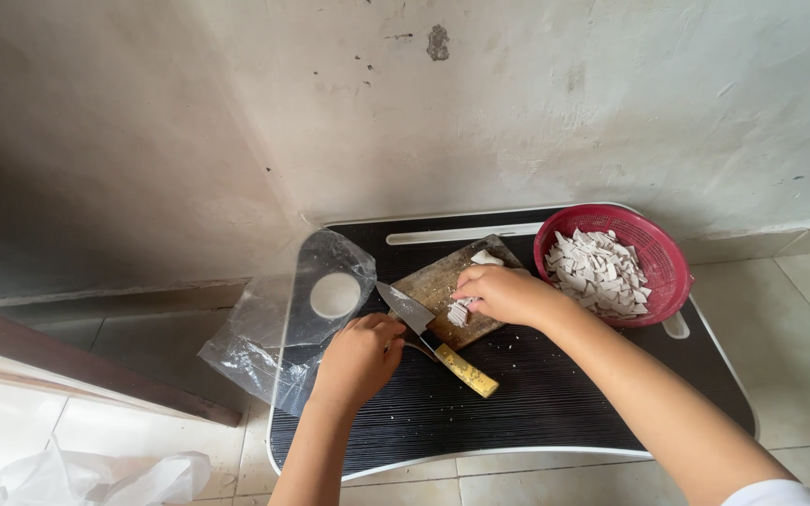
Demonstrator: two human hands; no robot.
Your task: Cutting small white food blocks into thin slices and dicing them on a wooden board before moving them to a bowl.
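- Knife (433,335), with a yellowish handle and a steel blade, lies slantwise at the centre of the frame, its blade resting on the lower left edge of a small wooden cutting board (442,281).
- Left hand (360,356) sits just left of the knife handle, fingers curled against it; I cannot tell whether it truly grips it.
- Right hand (508,292) lies on the board, fingers bunched together over a few pale cut pieces (458,312).
- One more pale chunk (487,257) rests at the board's upper corner.
- Board and knife sit on a black ribbed tray table (536,403) with a white rim.
- Right of centre, a red basket (667,272) holds a heap of white slices.
- At left, a crumpled clear plastic bag (264,347) drapes over the table's edge.
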